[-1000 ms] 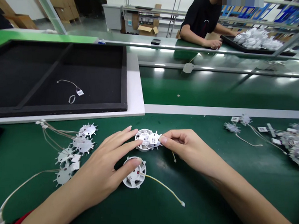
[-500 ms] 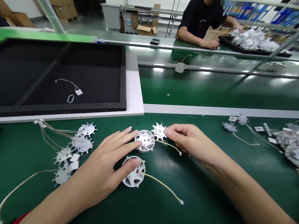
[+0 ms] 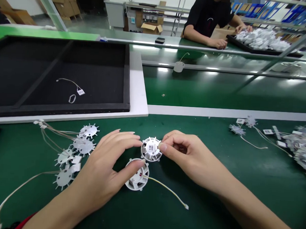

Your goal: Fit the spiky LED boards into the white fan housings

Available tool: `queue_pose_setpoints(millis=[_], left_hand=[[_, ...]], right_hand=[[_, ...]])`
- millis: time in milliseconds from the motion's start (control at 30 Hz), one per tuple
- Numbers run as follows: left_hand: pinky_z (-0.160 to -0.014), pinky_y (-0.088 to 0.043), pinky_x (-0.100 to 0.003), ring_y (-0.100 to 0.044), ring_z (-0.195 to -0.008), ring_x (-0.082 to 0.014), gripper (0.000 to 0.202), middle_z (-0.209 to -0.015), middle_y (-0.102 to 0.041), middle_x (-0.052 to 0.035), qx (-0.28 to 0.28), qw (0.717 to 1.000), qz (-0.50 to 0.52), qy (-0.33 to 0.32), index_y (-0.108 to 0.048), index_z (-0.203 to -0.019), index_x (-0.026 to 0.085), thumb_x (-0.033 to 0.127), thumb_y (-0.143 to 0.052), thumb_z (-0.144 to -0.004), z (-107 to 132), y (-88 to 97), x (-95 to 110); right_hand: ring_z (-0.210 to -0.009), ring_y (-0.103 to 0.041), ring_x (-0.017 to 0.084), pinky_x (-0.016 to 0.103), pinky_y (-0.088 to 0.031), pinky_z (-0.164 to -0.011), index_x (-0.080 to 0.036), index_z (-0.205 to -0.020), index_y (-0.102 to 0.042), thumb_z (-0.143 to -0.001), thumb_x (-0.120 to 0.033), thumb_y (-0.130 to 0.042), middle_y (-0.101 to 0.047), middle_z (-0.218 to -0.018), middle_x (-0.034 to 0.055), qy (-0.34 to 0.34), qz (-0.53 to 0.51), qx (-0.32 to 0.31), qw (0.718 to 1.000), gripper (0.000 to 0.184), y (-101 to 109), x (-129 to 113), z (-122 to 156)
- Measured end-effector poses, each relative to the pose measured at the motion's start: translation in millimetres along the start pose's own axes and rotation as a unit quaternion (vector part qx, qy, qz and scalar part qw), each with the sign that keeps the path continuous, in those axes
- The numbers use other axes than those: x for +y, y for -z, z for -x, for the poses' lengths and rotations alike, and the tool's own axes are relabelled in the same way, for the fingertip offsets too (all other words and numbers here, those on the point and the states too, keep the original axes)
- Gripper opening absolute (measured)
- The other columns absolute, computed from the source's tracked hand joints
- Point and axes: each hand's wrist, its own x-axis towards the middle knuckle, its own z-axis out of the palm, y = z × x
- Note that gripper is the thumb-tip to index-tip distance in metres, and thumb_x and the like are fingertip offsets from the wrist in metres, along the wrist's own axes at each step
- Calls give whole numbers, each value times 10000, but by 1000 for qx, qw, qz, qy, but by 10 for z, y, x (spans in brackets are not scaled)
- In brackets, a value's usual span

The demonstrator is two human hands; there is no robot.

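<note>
A white spoked disc [image 3: 150, 147] with a printed square code lies over the far round white fan-like housing [image 3: 150, 158]. My right hand [image 3: 183, 152] pinches this disc at its right edge between thumb and fingers. Beside both housings my left hand [image 3: 111, 163] is open, its fingers extended toward the far one. The left thumb rests at the rim of the near round white housing [image 3: 136, 182], from which a thin yellowish cable [image 3: 167, 189] with a white plug runs right. Left of my left hand lie several spoked discs [image 3: 84, 145] with bundled wires.
A black tray [image 3: 97, 108] on a white board stands at the back left, holding a small labelled part with a wire. More spoked parts are heaped [image 3: 304, 146] at the right. Across the bench a co-worker [image 3: 206, 21] sits by a tray of white pieces [image 3: 262, 40].
My right hand has brought the spoked disc left and down from beside the far housing onto it. The disc now covers that housing's centre. My left hand's fingers have drawn back slightly.
</note>
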Motion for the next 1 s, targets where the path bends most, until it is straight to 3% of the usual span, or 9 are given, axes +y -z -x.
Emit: queue_pose_setpoints(millis=[167, 267, 367, 1000], left_hand=[[-1247, -432, -484, -623, -1369, -237, 262, -1386, -693, -9, -9, 1000, 5, -29, -607, -1334, 356, 474, -502, -1125, 36, -82, -20], [-1251, -423, -502, -602, -1388, -251, 267, -1411, -672, -16, -14, 999, 2, -38, -618, -1356, 360, 434, -493, -1133, 45, -99, -12], [-1237, -444, -522, -605, -1385, -274, 278, -1423, -675, -25, -14, 999, 3, -47, -637, -1369, 348, 399, -509, -1128, 43, -95, -12], [-1226, -433, -642, -559, -1428, -304, 322, -1475, -628, -68, -24, 998, -29, -55, -652, -1400, 362, 384, -456, -1146, 44, -79, -36]], right_hand=[[-682, -524, 163, 326, -385, -613, -225, -757, -676, -896, -516, -671, -637, -821, 5, -34, 22, -1, 999, 322, 15, 10, -4], [-568, -421, 131, 287, -294, -512, -228, -789, -657, -914, -499, -669, -523, -631, -47, -53, 33, -9, 998, 298, 24, -2, -9], [-525, -357, 114, 272, -252, -476, -228, -803, -646, -932, -459, -678, -432, -560, -78, -51, 42, -3, 998, 267, 25, -20, -14], [-543, -399, 104, 257, -279, -485, -216, -787, -635, -938, -413, -706, -502, -621, -65, -27, 23, -15, 999, 258, 48, -21, -15]])
